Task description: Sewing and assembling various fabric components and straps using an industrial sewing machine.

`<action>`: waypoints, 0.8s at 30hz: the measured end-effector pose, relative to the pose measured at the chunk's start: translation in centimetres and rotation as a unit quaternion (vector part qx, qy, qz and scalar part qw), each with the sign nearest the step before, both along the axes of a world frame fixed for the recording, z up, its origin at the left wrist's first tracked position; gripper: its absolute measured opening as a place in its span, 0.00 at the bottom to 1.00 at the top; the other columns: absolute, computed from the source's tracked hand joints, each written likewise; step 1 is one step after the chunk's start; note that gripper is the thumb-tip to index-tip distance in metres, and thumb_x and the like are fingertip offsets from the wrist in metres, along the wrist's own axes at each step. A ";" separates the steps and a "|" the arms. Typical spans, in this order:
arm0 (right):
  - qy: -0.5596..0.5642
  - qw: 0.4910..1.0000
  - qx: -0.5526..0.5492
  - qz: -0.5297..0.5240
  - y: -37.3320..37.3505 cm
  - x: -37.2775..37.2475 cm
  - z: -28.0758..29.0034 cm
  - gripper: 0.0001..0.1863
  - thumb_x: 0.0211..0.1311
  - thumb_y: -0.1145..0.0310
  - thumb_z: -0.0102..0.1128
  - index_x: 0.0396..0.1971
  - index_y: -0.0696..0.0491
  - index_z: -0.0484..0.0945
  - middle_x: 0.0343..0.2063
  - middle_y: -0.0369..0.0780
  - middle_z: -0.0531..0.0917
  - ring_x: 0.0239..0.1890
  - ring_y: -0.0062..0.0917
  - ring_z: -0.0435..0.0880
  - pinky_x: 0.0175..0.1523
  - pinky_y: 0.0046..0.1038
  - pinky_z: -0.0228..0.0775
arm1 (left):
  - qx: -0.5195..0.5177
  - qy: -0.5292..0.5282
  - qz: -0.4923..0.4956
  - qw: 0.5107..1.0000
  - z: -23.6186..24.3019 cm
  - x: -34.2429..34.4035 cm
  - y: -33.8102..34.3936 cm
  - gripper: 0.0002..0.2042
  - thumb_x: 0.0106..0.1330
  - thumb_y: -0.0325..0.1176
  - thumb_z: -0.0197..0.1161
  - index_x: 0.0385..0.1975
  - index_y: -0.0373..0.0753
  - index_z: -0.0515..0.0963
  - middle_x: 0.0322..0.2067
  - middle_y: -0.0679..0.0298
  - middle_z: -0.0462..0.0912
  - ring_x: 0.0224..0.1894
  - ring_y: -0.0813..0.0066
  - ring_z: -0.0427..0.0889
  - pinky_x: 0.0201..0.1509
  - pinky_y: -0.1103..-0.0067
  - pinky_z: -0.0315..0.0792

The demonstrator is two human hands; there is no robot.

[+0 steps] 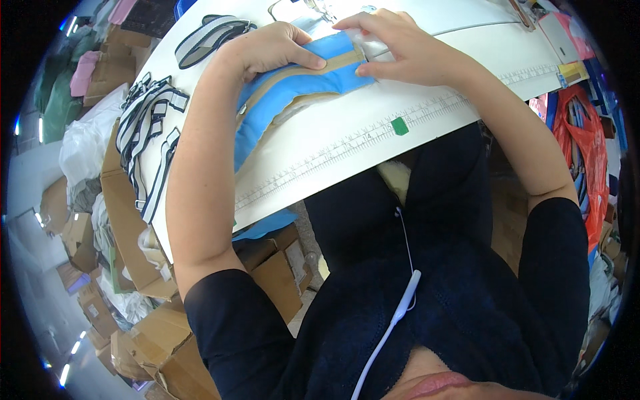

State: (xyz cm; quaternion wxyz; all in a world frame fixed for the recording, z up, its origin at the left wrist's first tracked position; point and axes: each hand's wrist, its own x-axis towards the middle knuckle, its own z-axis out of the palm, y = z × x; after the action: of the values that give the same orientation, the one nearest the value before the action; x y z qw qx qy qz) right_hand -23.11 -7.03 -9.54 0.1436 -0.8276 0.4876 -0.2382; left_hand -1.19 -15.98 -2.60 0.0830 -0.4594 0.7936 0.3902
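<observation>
A bright blue fabric piece point(253, 133) with a tan strip along it, apparently a zipper, lies on the white table and curves toward me at its left end. My left hand point(270, 50) grips it from above, thumb pressed on the tan strip and fingers curled at the far edge. At its right end, my right hand point(407, 53) spans the width, thumb on the near corner and index finger at the far corner. Whitish, see-through material shows between those fingers. Just beyond my hands are metal sewing machine parts point(323, 9), partly cut off by the frame.
Striped webbing straps with buckles point(150, 110) hang over the table's left edge; a looped strap point(212, 39) lies behind my left wrist. A ruler strip point(347, 148) with a green patch point(399, 126) runs along the front edge. Cardboard boxes point(163, 337) stand at lower left, a red bag point(583, 153) at right.
</observation>
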 end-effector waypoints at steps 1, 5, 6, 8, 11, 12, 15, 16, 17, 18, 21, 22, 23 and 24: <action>0.001 1.000 0.006 -0.010 0.0 0.2 0.1 0.31 0.60 0.57 0.64 0.64 0.37 0.65 0.51 0.42 0.74 0.58 0.36 0.68 0.61 0.40 0.63 | -0.010 -0.005 -0.004 1.000 0.1 -0.1 0.0 0.22 0.46 0.41 0.76 0.39 0.34 0.84 0.31 0.57 0.86 0.26 0.77 0.85 0.38 0.84 0.79; 0.024 0.999 -0.009 -0.024 0.0 0.5 0.3 0.35 0.56 0.58 0.69 0.64 0.38 0.65 0.55 0.42 0.73 0.59 0.36 0.68 0.63 0.41 0.62 | -0.011 -0.011 -0.011 1.000 0.3 -0.3 -0.1 0.23 0.46 0.42 0.76 0.40 0.34 0.83 0.31 0.57 0.86 0.26 0.76 0.85 0.38 0.83 0.80; 0.024 0.999 -0.008 -0.024 -0.1 0.3 0.8 0.35 0.56 0.58 0.69 0.64 0.38 0.65 0.55 0.42 0.73 0.59 0.36 0.68 0.63 0.41 0.62 | -0.014 -0.016 -0.013 1.000 0.2 -0.3 -0.2 0.23 0.45 0.42 0.76 0.39 0.34 0.83 0.31 0.56 0.86 0.26 0.76 0.85 0.38 0.83 0.80; 0.009 0.995 0.094 0.026 0.1 0.5 3.6 0.38 0.53 0.55 0.67 0.61 0.57 0.64 0.55 0.53 0.71 0.58 0.44 0.69 0.63 0.41 0.59 | -0.015 -0.021 -0.016 1.000 0.2 -0.3 -0.2 0.23 0.45 0.42 0.76 0.39 0.34 0.83 0.30 0.56 0.86 0.26 0.76 0.85 0.38 0.83 0.80; 0.013 0.996 0.076 0.039 -0.1 0.2 3.1 0.41 0.55 0.54 0.66 0.65 0.55 0.59 0.54 0.53 0.72 0.58 0.45 0.68 0.63 0.43 0.57 | -0.033 -0.023 -0.019 0.999 0.5 -0.8 0.0 0.25 0.42 0.43 0.78 0.39 0.35 0.81 0.30 0.56 0.85 0.27 0.74 0.85 0.38 0.82 0.79; 0.013 0.996 0.077 0.038 0.0 0.1 3.1 0.41 0.55 0.54 0.66 0.65 0.55 0.59 0.54 0.53 0.72 0.58 0.45 0.68 0.63 0.43 0.57 | -0.041 -0.024 -0.018 0.999 0.5 -1.0 0.1 0.27 0.40 0.43 0.78 0.40 0.36 0.81 0.30 0.55 0.85 0.27 0.73 0.85 0.39 0.82 0.79; 0.009 0.995 0.088 0.034 -0.1 0.2 3.2 0.40 0.54 0.55 0.67 0.64 0.56 0.61 0.53 0.53 0.73 0.58 0.45 0.69 0.63 0.43 0.58 | -0.049 -0.033 -0.018 0.998 0.5 -0.8 -0.1 0.29 0.38 0.44 0.79 0.41 0.37 0.79 0.30 0.55 0.85 0.28 0.71 0.85 0.39 0.81 0.79; 0.010 0.995 0.087 0.041 -0.2 0.1 3.0 0.41 0.53 0.54 0.67 0.64 0.55 0.60 0.54 0.53 0.72 0.58 0.45 0.68 0.63 0.43 0.57 | -0.048 -0.038 -0.021 0.998 0.5 -0.9 -0.1 0.30 0.38 0.44 0.79 0.42 0.37 0.79 0.31 0.54 0.84 0.29 0.71 0.85 0.40 0.81 0.79; 0.010 0.995 0.085 0.048 -0.3 0.0 2.9 0.43 0.53 0.54 0.68 0.65 0.55 0.58 0.55 0.53 0.71 0.59 0.45 0.67 0.63 0.44 0.56 | -0.048 -0.038 -0.022 0.998 0.6 -1.0 -0.1 0.30 0.38 0.44 0.79 0.42 0.37 0.79 0.31 0.54 0.84 0.29 0.71 0.85 0.40 0.81 0.79; 0.010 0.995 0.086 0.047 -0.2 -0.1 2.8 0.43 0.53 0.54 0.68 0.65 0.55 0.58 0.55 0.53 0.71 0.59 0.45 0.67 0.63 0.44 0.56 | -0.041 -0.042 -0.025 0.998 0.8 -1.1 -0.1 0.30 0.39 0.44 0.79 0.43 0.36 0.79 0.31 0.54 0.84 0.30 0.71 0.85 0.41 0.81 0.79; 0.017 0.999 -0.018 0.033 0.0 0.4 1.7 0.31 0.57 0.58 0.65 0.58 0.56 0.68 0.47 0.53 0.78 0.52 0.44 0.75 0.56 0.40 0.64 | -0.039 -0.046 -0.031 0.998 0.9 -1.1 -0.2 0.30 0.39 0.43 0.78 0.43 0.35 0.78 0.32 0.53 0.84 0.31 0.71 0.84 0.41 0.80 0.79; 0.014 1.000 -0.020 -0.001 0.0 0.5 0.4 0.33 0.54 0.58 0.69 0.60 0.49 0.68 0.52 0.47 0.75 0.56 0.40 0.71 0.61 0.40 0.62 | -0.044 -0.045 -0.034 0.997 0.8 -1.0 -0.4 0.30 0.40 0.43 0.78 0.43 0.34 0.78 0.32 0.53 0.84 0.31 0.71 0.84 0.41 0.80 0.79; 0.009 0.999 -0.023 -0.032 -0.1 0.7 0.1 0.37 0.52 0.59 0.73 0.62 0.41 0.67 0.57 0.41 0.73 0.60 0.36 0.67 0.65 0.40 0.59 | -0.041 -0.041 -0.036 0.998 0.8 -0.8 -0.5 0.30 0.40 0.43 0.77 0.43 0.34 0.78 0.32 0.53 0.84 0.31 0.71 0.84 0.41 0.80 0.79; 0.009 0.999 -0.030 -0.027 -0.2 0.5 0.1 0.37 0.52 0.59 0.73 0.62 0.41 0.67 0.57 0.41 0.73 0.60 0.36 0.67 0.65 0.40 0.59 | -0.039 -0.036 -0.038 0.998 0.8 -0.6 -0.7 0.30 0.41 0.43 0.77 0.44 0.33 0.78 0.33 0.54 0.83 0.31 0.71 0.84 0.40 0.80 0.78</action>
State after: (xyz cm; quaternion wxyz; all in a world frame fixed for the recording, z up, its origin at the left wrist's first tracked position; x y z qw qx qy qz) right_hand -22.62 -7.20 -9.46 0.1077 -0.8203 0.5034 -0.2492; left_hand -1.80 -16.64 -1.84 0.1081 -0.4459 0.8214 0.3389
